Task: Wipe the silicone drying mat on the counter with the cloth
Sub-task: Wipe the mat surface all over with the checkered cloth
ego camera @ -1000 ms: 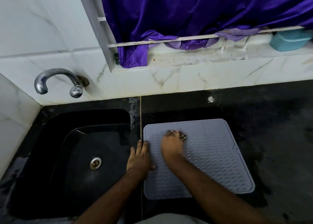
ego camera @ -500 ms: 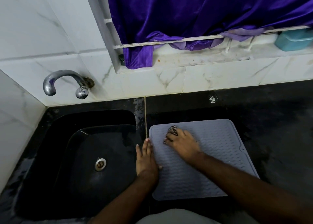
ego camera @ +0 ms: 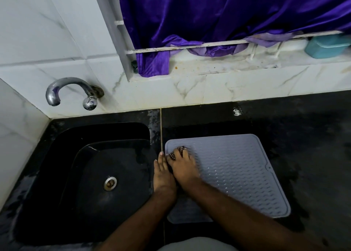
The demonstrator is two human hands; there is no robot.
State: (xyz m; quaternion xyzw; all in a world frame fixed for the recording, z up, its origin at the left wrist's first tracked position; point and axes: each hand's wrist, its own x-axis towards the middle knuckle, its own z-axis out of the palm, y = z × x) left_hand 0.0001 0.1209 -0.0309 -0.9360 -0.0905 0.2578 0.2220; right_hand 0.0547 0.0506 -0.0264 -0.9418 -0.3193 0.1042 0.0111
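Observation:
A grey ribbed silicone drying mat [ego camera: 237, 174] lies on the black counter [ego camera: 313, 146], just right of the sink. My right hand [ego camera: 185, 165] presses a small dark patterned cloth [ego camera: 177, 152] onto the mat's far left corner; only bits of the cloth show past my fingers. My left hand [ego camera: 162, 174] lies flat, fingers together, along the mat's left edge beside the right hand, holding nothing.
A black sink [ego camera: 95, 174] with a metal drain [ego camera: 110, 183] sits to the left, under a chrome tap [ego camera: 72, 91]. A white tiled wall and ledge run behind, with a purple curtain [ego camera: 218, 19] and a teal container [ego camera: 326, 46] at the far right.
My right hand has slid the cloth left across the mat's far part, up to its left corner and against my left hand. The view has shifted a little.

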